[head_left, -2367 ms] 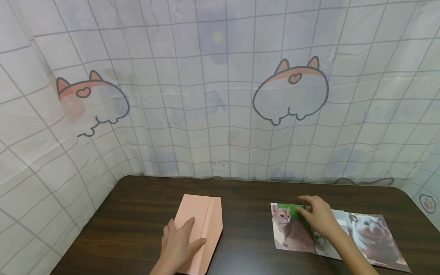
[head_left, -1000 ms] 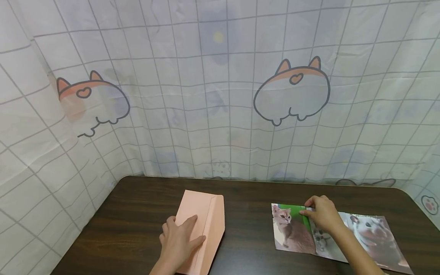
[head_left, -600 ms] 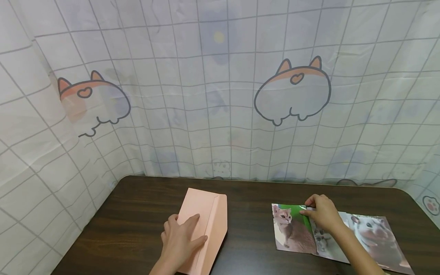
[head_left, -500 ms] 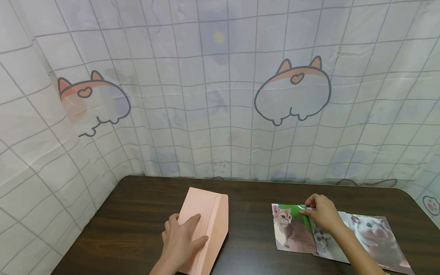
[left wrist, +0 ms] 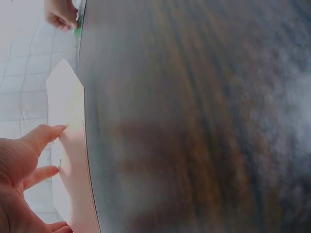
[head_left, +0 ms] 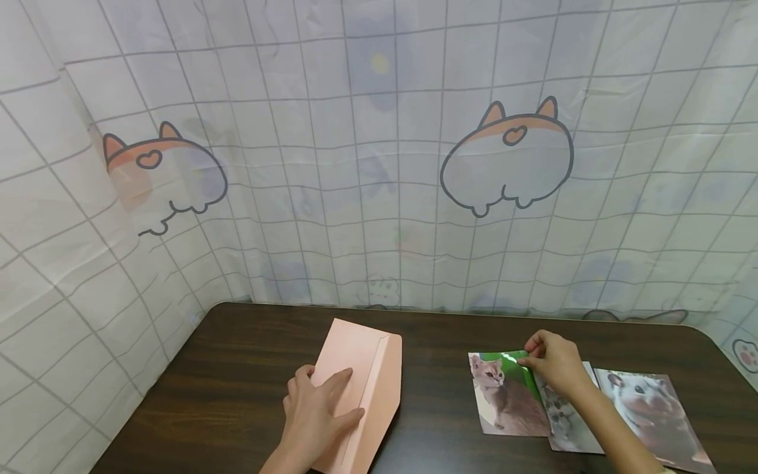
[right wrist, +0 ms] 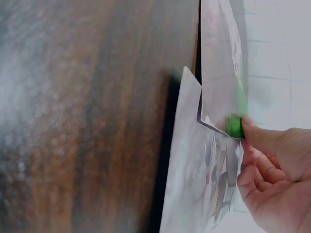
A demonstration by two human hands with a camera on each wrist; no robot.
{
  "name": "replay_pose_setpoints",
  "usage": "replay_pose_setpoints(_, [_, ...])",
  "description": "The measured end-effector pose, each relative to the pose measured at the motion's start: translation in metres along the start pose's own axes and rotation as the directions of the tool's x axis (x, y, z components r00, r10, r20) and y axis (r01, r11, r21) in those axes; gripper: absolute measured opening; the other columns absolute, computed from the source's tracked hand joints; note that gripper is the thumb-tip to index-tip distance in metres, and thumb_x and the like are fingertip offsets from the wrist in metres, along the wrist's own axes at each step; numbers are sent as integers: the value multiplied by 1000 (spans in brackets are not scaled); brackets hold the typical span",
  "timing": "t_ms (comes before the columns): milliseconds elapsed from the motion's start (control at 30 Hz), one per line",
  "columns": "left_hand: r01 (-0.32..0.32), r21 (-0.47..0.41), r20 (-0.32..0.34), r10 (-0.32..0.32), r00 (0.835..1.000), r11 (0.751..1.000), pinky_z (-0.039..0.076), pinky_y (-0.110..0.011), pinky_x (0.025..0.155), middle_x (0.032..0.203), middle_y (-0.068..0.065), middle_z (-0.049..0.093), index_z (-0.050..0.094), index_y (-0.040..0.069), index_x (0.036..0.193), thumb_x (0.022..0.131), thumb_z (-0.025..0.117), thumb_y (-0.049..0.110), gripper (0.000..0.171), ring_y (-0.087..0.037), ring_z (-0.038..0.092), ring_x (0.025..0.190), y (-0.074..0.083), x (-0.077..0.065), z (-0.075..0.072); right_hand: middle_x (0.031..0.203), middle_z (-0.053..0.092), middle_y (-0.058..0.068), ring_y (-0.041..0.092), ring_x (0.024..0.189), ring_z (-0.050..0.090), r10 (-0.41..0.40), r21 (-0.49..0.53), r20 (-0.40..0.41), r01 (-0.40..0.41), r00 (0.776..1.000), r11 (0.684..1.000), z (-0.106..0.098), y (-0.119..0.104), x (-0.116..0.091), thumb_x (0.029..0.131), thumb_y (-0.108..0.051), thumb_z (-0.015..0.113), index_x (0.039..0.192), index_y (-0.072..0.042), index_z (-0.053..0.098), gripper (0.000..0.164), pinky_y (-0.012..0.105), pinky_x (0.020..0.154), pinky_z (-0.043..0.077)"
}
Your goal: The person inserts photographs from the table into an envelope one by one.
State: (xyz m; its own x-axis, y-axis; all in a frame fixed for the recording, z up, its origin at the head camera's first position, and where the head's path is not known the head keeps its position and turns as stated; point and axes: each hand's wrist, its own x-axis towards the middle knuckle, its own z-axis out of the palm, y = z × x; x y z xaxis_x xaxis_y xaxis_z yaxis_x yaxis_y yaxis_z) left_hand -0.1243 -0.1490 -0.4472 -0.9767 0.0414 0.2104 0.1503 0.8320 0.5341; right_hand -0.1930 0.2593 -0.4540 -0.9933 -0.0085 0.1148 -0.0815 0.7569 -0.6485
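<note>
A pink envelope (head_left: 355,395) lies slantwise left of centre, a dark shadow along its right edge. My left hand (head_left: 314,415) holds it, thumb and index finger spread over its upper face and other fingers at its left edge; their tips are partly hidden. My right hand (head_left: 556,362) pinches the upper right corner of a cat photo (head_left: 509,401) between thumb and index finger. That corner is lifted a little in the right wrist view. Under my right wrist lies a second animal photo (head_left: 565,418), partly covered. A hamster photo (head_left: 648,411) is to its right.
The dark wooden table (head_left: 207,382) has rounded far corners. Behind it hangs a white grid-patterned curtain (head_left: 355,197) with corgi drawings.
The right hand has closed its thumb and finger on the cat photo's corner and moved it slightly away from the photo beside it. The envelope has shifted right and turned slightly with the left hand.
</note>
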Motion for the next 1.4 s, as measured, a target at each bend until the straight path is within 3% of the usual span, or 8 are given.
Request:
replay_pose_setpoints(367, [-35, -31, -25, 34, 999, 999, 36, -60, 93, 139, -31, 44, 76, 23, 130, 74, 93, 38, 60, -44, 42, 126, 4, -2, -1, 83, 75, 8, 17, 70, 67, -29, 56, -22, 30, 999, 998, -6, -2, -4, 93, -3, 76, 104, 7, 74, 15, 28, 60, 51])
replay_pose_setpoints(533, [-33, -53, -18, 32, 999, 998, 35, -59, 95, 140, -30, 43, 75, 23, 132, 74, 93, 39, 62, -43, 41, 127, 7, -2, -2, 83, 75, 10, 17, 62, 66, -9, 114, -5, 10, 1000, 993, -9, -4, -7, 97, -2, 71, 104, 7, 73, 12, 27, 56, 54])
replay_pose_setpoints(800, [-27, -80, 1, 27, 1000, 996, 34, -58, 97, 143, -28, 41, 74, 25, 134, 75, 92, 43, 64, -42, 39, 128, 10, -1, -3, 83, 75, 10, 18, 65, 69, 38, 185, 13, -40, 999, 982, -16, -10, -13, 99, -3, 69, 106, 8, 72, 13, 29, 59, 59])
replay_pose_setpoints(1167, [-53, -79, -9, 52, 999, 995, 34, -59, 97, 142, -28, 40, 73, 24, 135, 76, 92, 43, 65, -43, 38, 129, 10, 3, -2, 87, 72, 7, 14, 66, 68, 93, 318, 62, -108, 994, 942, -27, -22, -24, 102, -4, 66, 118, 10, 68, 21, 32, 63, 61])
replay_pose_setpoints(1400, [-74, -77, -28, 72, 997, 994, 34, -60, 97, 140, -30, 42, 74, 22, 134, 75, 92, 40, 64, -44, 39, 127, 11, 7, 1, 87, 71, 5, 13, 67, 67, 79, 364, 63, -96, 995, 926, -30, -27, -29, 104, -4, 63, 119, 12, 66, 23, 32, 65, 62])
